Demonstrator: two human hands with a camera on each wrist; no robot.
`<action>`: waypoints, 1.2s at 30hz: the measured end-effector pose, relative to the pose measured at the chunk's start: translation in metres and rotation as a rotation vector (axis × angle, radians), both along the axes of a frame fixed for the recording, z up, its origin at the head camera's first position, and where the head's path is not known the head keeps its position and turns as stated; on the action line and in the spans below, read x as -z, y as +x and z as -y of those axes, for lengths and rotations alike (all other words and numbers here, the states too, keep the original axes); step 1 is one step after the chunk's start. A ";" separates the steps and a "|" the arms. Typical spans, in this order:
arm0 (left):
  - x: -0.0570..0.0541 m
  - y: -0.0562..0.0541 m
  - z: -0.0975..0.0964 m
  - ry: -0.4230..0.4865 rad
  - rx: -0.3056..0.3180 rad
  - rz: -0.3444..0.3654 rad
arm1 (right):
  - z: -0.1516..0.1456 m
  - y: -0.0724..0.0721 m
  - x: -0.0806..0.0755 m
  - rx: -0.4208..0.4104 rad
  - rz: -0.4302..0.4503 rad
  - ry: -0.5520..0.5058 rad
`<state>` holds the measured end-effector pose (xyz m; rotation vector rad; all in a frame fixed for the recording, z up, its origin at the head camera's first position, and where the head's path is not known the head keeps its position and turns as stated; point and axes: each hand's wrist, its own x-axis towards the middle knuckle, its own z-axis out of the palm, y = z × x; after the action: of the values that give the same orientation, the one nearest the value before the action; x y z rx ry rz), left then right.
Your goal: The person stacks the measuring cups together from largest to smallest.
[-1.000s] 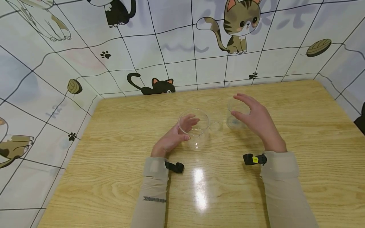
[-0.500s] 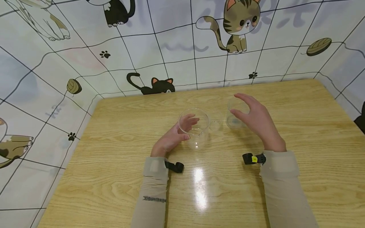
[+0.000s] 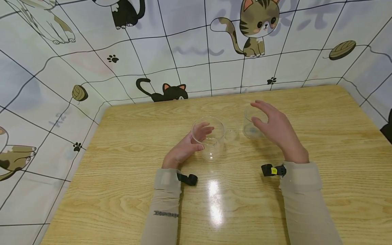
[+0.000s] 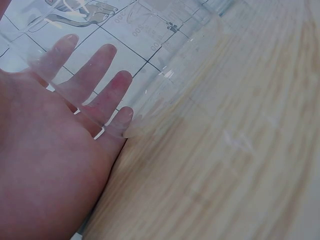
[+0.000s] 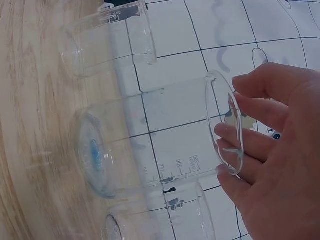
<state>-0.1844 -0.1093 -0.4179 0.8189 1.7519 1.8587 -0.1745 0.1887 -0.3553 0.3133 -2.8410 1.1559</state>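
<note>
A wide-rimmed clear beaker [image 3: 214, 149] stands upright on the table. My left hand [image 3: 183, 148] lies around its left side, thumb in front and fingers behind; the left wrist view has those fingers [image 4: 107, 97] almost straight and spread, seen through the glass. To the right is a second clear beaker [image 5: 170, 125], with printed graduations and a bluish patch at its base. My right hand [image 3: 278, 131] curves loosely beside its right side, thumb and fingers apart, fingertips right at the rim. Between the beakers stands a smaller, fainter clear glass vessel [image 3: 231, 132].
The wooden table [image 3: 122, 190] reaches back to a wall [image 3: 190, 51] printed with cats and grid lines. In the right wrist view, clear vessels [image 5: 110, 40] stand close on either side of the graduated beaker.
My right thumb has drawn slightly to the right, away from the beaker's middle. The left hand and all the glassware have stayed in place.
</note>
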 end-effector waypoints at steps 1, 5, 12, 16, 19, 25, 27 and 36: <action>-0.001 0.000 0.000 0.003 0.003 0.000 | 0.000 0.000 -0.001 -0.001 0.007 0.005; 0.000 -0.001 0.001 0.017 0.012 0.005 | -0.001 0.001 -0.002 -0.004 0.029 0.022; 0.010 -0.005 0.001 0.015 0.006 0.008 | -0.003 0.002 -0.003 0.000 0.021 0.027; 0.012 -0.005 0.002 0.018 0.003 0.005 | -0.004 0.001 -0.003 0.002 0.008 0.014; 0.012 -0.005 0.002 0.024 0.007 0.002 | -0.005 0.001 -0.003 0.002 0.021 0.005; 0.000 0.000 0.001 0.018 0.010 -0.008 | -0.006 0.001 -0.005 0.002 0.077 0.007; -0.005 0.003 0.000 0.017 0.013 -0.009 | -0.007 0.001 -0.005 0.002 0.093 0.013; -0.006 0.003 -0.001 0.037 0.028 -0.003 | -0.010 0.000 -0.004 -0.004 0.118 0.018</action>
<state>-0.1812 -0.1084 -0.4118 0.8559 1.7034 1.8781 -0.1741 0.1990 -0.3514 0.2600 -2.9548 1.1883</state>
